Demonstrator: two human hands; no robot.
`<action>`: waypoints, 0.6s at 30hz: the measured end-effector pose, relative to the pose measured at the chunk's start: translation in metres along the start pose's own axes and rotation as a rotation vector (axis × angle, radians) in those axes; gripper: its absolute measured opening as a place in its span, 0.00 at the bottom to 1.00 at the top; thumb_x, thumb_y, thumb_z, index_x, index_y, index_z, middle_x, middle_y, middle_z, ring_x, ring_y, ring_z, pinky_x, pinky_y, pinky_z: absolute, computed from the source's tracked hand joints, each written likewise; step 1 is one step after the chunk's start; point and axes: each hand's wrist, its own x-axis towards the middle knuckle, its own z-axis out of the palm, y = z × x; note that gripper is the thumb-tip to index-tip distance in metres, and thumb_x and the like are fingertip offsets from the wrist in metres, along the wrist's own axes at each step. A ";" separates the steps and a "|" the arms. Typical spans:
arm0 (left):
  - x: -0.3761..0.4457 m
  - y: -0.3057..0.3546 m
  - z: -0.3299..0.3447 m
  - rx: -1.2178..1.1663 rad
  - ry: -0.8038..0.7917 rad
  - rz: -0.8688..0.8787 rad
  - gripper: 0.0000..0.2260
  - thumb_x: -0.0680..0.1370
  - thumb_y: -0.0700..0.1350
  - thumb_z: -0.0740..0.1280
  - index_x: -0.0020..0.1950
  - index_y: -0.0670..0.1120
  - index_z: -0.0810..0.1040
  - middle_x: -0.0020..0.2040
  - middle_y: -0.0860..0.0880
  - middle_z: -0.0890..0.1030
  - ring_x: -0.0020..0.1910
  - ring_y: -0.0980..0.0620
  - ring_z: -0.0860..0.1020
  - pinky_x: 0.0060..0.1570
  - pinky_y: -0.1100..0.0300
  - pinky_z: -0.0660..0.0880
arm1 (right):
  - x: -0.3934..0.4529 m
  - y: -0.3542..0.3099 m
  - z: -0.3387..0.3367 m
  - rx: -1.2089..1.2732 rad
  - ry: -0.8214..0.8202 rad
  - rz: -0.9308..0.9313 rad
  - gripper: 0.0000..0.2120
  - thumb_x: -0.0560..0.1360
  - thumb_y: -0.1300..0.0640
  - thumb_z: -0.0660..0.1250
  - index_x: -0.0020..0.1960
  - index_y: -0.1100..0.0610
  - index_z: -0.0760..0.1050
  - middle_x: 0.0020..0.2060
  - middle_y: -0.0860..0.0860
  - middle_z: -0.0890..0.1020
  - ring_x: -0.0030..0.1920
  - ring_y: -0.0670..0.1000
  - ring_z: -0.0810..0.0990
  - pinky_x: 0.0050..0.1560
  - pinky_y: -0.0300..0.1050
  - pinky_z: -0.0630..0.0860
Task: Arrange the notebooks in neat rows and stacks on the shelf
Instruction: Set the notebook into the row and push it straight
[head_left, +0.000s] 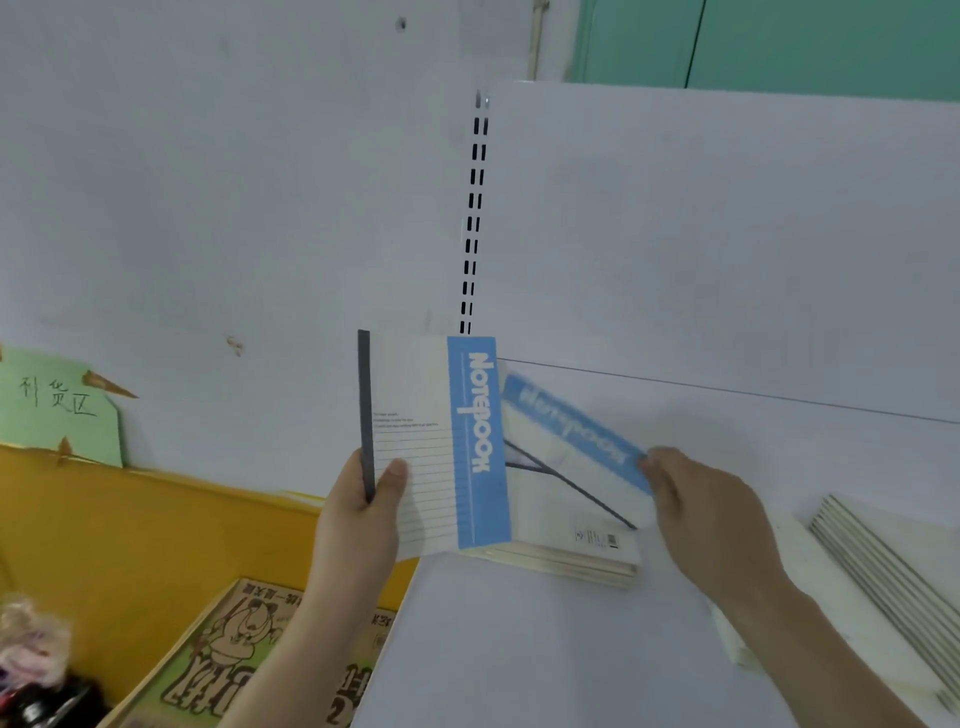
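Two notebooks in hand: a person at a white shelf (571, 649) holds one blue-and-white notebook in each hand, both above a low pile at the shelf's left end.
Left hand: the left hand (363, 499) pinches the upright notebook (431, 441) at its dark spine, thumb on the lined cover and fingers hidden behind; the blue "Notebook" band faces the camera.
Right hand: the right hand (691, 499) grips the tilted notebook (571, 441) by its right edge, fingers curled round it; the cover is blurred, and it hangs slanted just over the pile.
Pile: the stack of notebooks (576, 556) lies flat near the shelf's left end, back cover with a barcode up, edges fairly square as far as can be seen.
Second group: the row of notebooks (893, 577) lies at the right of the shelf, well apart from the pile, fanned so that the grey edges show; part of it runs out of view.
Progress: judged from how things lie, the job looks partly done. One neat pile stands, two notebooks are not yet placed, and the fanned group at right seems to need squaring up.
Next step, likely: lay the tilted notebook flat on the pile, then the upright one.
Surroundings: a slotted upright rail (475, 218) rises behind the shelf; at near left sits a yellow box (130, 525) and a comic-style printed cover (249, 654); a green paper sign (57, 405) with handwriting hangs on the wall.
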 end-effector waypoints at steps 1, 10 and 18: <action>0.000 0.000 0.001 0.001 0.001 -0.004 0.07 0.84 0.48 0.61 0.53 0.57 0.78 0.45 0.62 0.84 0.43 0.63 0.81 0.41 0.61 0.76 | 0.000 -0.001 -0.005 0.095 0.070 0.049 0.14 0.82 0.49 0.54 0.46 0.52 0.75 0.27 0.47 0.74 0.29 0.54 0.75 0.29 0.47 0.68; -0.022 0.016 0.032 -0.238 -0.144 -0.072 0.08 0.82 0.51 0.64 0.55 0.51 0.81 0.51 0.54 0.86 0.53 0.53 0.84 0.55 0.50 0.78 | -0.031 -0.050 -0.001 0.666 0.089 0.526 0.10 0.79 0.55 0.63 0.40 0.53 0.78 0.35 0.46 0.82 0.37 0.43 0.77 0.39 0.42 0.72; -0.051 0.014 0.068 -0.332 -0.276 -0.148 0.06 0.80 0.48 0.67 0.55 0.58 0.79 0.50 0.53 0.86 0.50 0.49 0.85 0.47 0.42 0.83 | -0.067 -0.066 -0.002 0.684 0.075 0.651 0.12 0.80 0.52 0.60 0.40 0.52 0.77 0.34 0.45 0.81 0.37 0.38 0.76 0.35 0.30 0.69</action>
